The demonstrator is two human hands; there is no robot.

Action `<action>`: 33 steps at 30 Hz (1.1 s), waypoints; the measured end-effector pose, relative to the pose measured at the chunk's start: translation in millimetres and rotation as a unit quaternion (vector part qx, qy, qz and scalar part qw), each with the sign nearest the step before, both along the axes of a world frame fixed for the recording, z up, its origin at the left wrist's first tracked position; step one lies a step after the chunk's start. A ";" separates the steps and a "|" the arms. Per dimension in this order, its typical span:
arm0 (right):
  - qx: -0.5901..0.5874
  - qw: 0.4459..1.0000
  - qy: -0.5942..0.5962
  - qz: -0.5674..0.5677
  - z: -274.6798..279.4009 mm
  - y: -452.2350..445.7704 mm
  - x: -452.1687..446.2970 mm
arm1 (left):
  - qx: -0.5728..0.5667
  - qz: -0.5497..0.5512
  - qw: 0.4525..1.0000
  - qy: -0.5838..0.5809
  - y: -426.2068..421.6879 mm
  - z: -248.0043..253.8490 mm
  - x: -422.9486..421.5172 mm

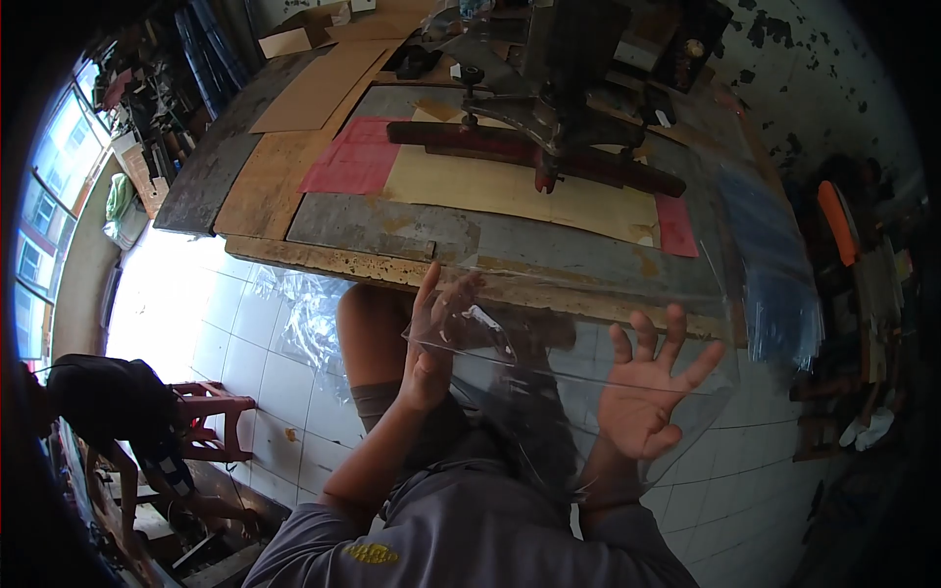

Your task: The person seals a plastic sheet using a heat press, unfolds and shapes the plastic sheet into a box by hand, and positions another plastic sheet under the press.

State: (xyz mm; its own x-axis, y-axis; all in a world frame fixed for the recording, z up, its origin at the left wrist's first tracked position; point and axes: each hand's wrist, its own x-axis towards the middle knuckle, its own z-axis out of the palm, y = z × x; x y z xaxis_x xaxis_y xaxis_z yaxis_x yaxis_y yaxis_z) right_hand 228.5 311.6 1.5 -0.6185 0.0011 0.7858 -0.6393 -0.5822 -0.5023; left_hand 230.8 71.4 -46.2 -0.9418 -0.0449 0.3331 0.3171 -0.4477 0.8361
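A clear, glossy plastic sheet point(549, 377) stretches in front of my body between my two hands, below the edge of the work table. My left hand point(428, 343) is at the sheet's left end, its thumb on the near side and its fingers extended along and behind the film. Over on the right, my right hand point(647, 397) is palm up with its fingers spread, and the film's edge passes across it. Past the table edge, a dark metal press with a long bar point(549, 162) stands over a yellow sheet point(520, 191) flanked by pink pieces point(355, 157).
Blue-tinted plastic sheets point(774, 265) hang at the table's right side. Cardboard point(319, 88) lies at the back left. Crumpled clear plastic point(314, 318) is on the tiled floor near a red stool point(214, 419). Another person point(118, 412) bends down at the lower left.
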 end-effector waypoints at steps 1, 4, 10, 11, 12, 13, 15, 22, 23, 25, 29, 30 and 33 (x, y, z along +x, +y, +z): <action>0.005 1.000 0.001 0.001 -0.5 2.1 -1.6 | 0.013 -0.007 1.000 0.016 2.2 -1.1 -1.8; 0.068 0.996 -0.034 -0.041 -7.5 -3.6 -3.2 | 0.028 -0.006 0.999 0.014 5.8 11.1 -3.4; 0.307 0.947 -0.043 -0.089 -15.8 -32.9 1.4 | -0.078 -0.039 0.996 0.015 25.3 61.0 3.8; 0.333 0.938 -0.023 -0.090 -17.6 -38.5 0.4 | -0.107 -0.038 0.993 0.028 28.1 61.2 3.9; 0.342 0.935 -0.003 -0.089 -19.3 -44.2 -1.8 | -0.135 -0.037 0.989 0.041 29.1 61.7 3.9; 0.352 0.932 0.017 -0.089 -21.1 -49.7 -4.6 | -0.208 -0.019 0.975 0.077 27.0 64.3 2.4; 0.354 0.934 0.025 -0.050 -26.9 -50.3 -5.0 | -0.210 -0.022 0.975 0.064 30.4 67.9 3.6; 0.323 0.934 0.028 -0.150 -19.2 -51.3 1.0 | -0.168 -0.008 0.984 0.057 34.1 63.0 5.2; 0.293 0.945 -0.009 -0.144 -15.7 -54.2 3.2 | -0.166 -0.003 0.984 0.059 34.6 61.7 5.1; 0.246 0.962 -0.057 -0.101 -16.4 -55.6 4.9 | -0.162 0.007 0.985 0.064 37.2 58.2 4.2; 0.218 0.975 -0.032 0.003 -31.8 -50.0 -5.4 | -0.091 -0.009 0.993 0.074 40.9 59.6 1.3; 0.221 0.975 -0.009 0.018 -32.8 -48.6 -8.8 | -0.091 -0.007 0.994 0.067 40.9 62.1 0.8; 0.162 0.979 -0.077 0.094 -30.4 -51.5 0.6 | -0.136 -0.026 0.989 0.060 35.0 62.1 -2.6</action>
State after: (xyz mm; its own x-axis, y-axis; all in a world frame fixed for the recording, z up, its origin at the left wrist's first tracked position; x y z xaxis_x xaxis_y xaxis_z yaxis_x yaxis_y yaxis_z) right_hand 229.1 260.1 -28.8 -0.6951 -0.3577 0.6236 -0.4390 -0.4757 -0.7622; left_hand 228.2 106.4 15.8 -0.8937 0.1092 0.4351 0.4033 -0.2295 0.8858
